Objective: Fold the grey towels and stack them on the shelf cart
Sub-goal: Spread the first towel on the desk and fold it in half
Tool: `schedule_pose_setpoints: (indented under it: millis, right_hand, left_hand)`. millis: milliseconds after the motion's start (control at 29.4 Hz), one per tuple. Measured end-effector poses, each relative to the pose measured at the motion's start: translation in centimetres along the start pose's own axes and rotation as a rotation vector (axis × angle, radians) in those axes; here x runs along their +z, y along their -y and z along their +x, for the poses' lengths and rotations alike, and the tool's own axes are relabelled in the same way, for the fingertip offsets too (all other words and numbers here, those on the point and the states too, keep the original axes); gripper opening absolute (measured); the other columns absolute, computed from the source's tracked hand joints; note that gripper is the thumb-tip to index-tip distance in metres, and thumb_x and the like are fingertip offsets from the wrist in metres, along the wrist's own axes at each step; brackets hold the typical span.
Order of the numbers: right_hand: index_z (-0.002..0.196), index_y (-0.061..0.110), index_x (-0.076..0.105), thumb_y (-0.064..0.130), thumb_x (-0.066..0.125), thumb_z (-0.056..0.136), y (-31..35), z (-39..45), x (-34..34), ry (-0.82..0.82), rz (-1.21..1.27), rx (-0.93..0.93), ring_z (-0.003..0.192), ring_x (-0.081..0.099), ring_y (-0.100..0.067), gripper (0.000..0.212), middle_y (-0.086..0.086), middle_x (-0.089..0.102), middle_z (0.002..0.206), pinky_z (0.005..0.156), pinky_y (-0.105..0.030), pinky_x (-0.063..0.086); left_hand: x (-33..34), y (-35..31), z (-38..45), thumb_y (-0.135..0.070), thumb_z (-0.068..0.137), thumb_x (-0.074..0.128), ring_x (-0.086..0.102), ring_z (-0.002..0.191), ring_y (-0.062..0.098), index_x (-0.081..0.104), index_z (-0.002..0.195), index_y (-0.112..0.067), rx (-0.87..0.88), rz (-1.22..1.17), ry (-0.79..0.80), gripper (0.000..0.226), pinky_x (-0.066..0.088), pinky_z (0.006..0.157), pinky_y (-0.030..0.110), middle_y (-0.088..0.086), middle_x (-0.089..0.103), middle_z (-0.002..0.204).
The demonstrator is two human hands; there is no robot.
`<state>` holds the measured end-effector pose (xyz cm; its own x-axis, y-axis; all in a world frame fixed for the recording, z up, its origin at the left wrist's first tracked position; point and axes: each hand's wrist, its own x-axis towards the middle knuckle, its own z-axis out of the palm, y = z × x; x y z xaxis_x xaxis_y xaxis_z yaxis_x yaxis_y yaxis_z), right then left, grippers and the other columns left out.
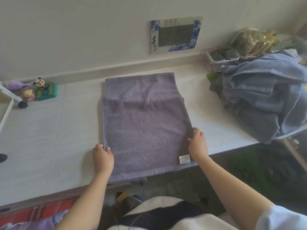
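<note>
Towel: the grey towel (146, 123) is lying flat on the bench (49, 130), already doubled, with its near hem hanging just past the bench edge and a white label (184, 159) showing at the near right corner.
Left hand: your left hand (103, 159) is pinching the towel's left edge near the front, its fingers (106, 149) curling over the fabric.
Right hand: your right hand (197, 143) is holding the right edge opposite, with the thumb on top; how far the fingers are tucking under the cloth I cannot tell.
Waiting pile: more towels (265, 97) are sitting heaped at the right end of the bench, bluish-grey and unfolded.
Risk, slipping: because the near hem is overhanging, a pull towards you could be dragging the whole towel off the bench.
Risk, skewing: your hands are gripping at unequal depths, so the next fold may be landing crooked, with the layers sliding apart.
Risk, wrinkling: a ridge across the far half could be getting folded in.
Hidden: the shelf cart is not showing anywhere; only a white tray edge (6, 112) is cutting in at the left.
Unclear: the label's print is too small to read.
</note>
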<state>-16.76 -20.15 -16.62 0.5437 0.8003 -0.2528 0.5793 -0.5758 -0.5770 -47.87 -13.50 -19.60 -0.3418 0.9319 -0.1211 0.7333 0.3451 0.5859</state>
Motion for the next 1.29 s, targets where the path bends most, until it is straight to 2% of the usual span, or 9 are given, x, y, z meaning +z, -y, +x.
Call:
schedule_pose_setpoints:
  millis: [68,170,306,476,578,714,1021,1123,1293]
  right_hand:
    - [0.145,0.022,0.021,0.002,0.041,0.091,0.2,-0.3,0.2,-0.027,-0.198,-0.045,0.112,0.047,-0.03,0.061,-0.012,0.035,0.135,0.088,-0.038,0.044]
    - [0.148,0.029,0.013,0.005,0.04,0.086,0.9,-0.5,1.0,-0.026,-0.441,-0.235,0.137,0.018,-0.031,0.072,-0.01,0.016,0.152,0.114,-0.04,0.014]
    - [0.149,0.036,0.014,0.051,-0.002,0.091,0.6,-0.9,3.9,0.171,-0.535,-0.529,0.146,-0.009,-0.022,0.062,0.0,-0.001,0.159,0.114,-0.036,-0.014]
    - [0.146,0.037,-0.014,0.065,-0.019,0.08,-2.4,-0.1,4.2,0.143,-0.572,-0.366,0.144,-0.016,-0.02,0.072,0.003,-0.013,0.157,0.115,-0.037,-0.013]
    - [0.148,0.031,-0.012,0.058,-0.013,0.087,-1.8,-0.4,3.8,0.141,-0.599,-0.275,0.145,-0.014,-0.023,0.067,-0.001,-0.011,0.158,0.114,-0.039,-0.014]
    - [0.148,0.02,0.023,0.036,0.022,0.097,1.7,0.0,4.2,0.089,-0.531,-0.308,0.143,0.012,-0.032,0.053,-0.01,0.02,0.155,0.117,-0.043,0.006]
    - [0.122,0.017,0.059,0.035,0.032,0.086,7.2,3.7,5.4,0.131,-0.509,-0.47,0.116,0.054,-0.035,0.049,-0.009,0.057,0.123,0.095,-0.045,0.044]
    - [0.111,0.019,0.065,0.035,0.036,0.083,8.4,4.7,5.2,0.09,-0.482,-0.458,0.103,0.061,-0.033,0.044,-0.007,0.063,0.111,0.083,-0.043,0.051]
    - [0.12,0.022,0.063,0.038,0.035,0.086,11.5,7.2,7.1,0.11,-0.49,-0.514,0.115,0.058,-0.032,0.046,-0.008,0.061,0.126,0.09,-0.044,0.049]
  left_hand:
    - [0.2,-0.1,-0.3,-0.01,0.092,0.055,0.048,0.106,0.044,0.047,0.121,0.008,-0.006,0.03,0.0,0.035,0.042,0.084,0.047,0.029,0.047,0.118]
    - [1.1,-0.6,-1.2,-0.02,0.085,0.062,0.042,0.119,0.047,0.042,0.136,0.002,0.194,0.247,0.014,0.058,0.034,0.096,0.055,0.03,0.044,0.132]
    - [2.8,-0.7,-2.4,-0.054,0.088,0.015,0.016,0.144,0.034,0.024,0.15,-0.014,0.533,0.548,0.25,0.074,0.006,0.115,0.054,0.015,0.019,0.157]
    - [3.0,0.7,-2.2,-0.065,0.079,-0.009,-0.008,0.147,0.024,-0.005,0.15,-0.029,0.557,0.638,0.339,0.08,-0.009,0.116,0.049,0.003,-0.007,0.16]
    - [2.7,0.5,-2.5,-0.063,0.083,0.003,0.008,0.146,0.029,0.014,0.152,-0.027,0.544,0.637,0.332,0.078,-0.003,0.114,0.053,0.006,0.011,0.16]
    - [2.4,-1.6,-1.1,-0.047,0.084,0.034,0.057,0.109,0.039,0.064,0.119,-0.009,0.598,0.512,0.224,0.06,0.035,0.102,0.061,0.018,0.058,0.121]
    - [2.7,-6.5,5.9,-0.04,0.084,0.034,0.058,0.115,0.033,0.063,0.121,-0.007,0.73,0.509,0.313,0.057,0.039,0.101,0.056,0.018,0.057,0.13]
    - [2.9,-7.7,7.5,-0.044,0.085,0.026,0.048,0.128,0.033,0.053,0.132,-0.008,0.731,0.482,0.316,0.066,0.029,0.108,0.053,0.019,0.043,0.144]
    - [3.9,-9.7,10.2,-0.056,0.082,-0.001,-0.01,0.147,0.024,0.003,0.152,-0.021,0.707,0.551,0.409,0.079,-0.009,0.116,0.046,0.01,-0.014,0.158]
